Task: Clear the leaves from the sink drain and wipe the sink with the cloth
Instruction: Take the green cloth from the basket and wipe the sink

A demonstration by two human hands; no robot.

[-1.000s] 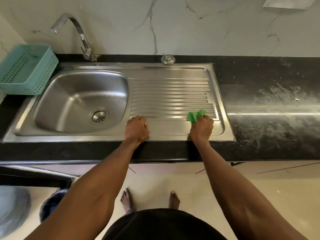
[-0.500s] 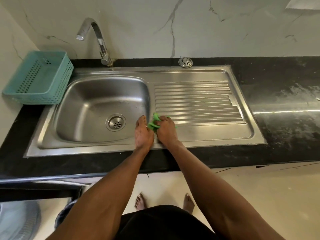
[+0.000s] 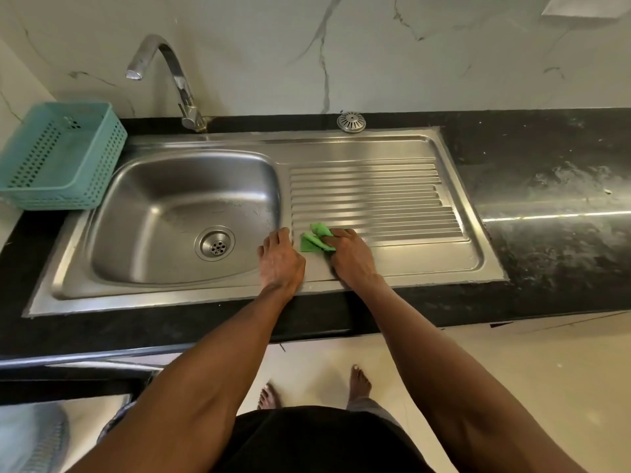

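Both forearms are being seen bare up to the frame edge; no sleeves, watches or bands are being worn. The left hand (image 3: 280, 259) and the right hand (image 3: 350, 256) are being shown ungloved, without rings that can be made out. A black garment (image 3: 317, 438) is being worn over the torso, filling the near edge. A strip of grey fabric (image 3: 370, 406) is being glimpsed beside it on the right. Both feet (image 3: 360, 382) are being seen bare, no footwear.
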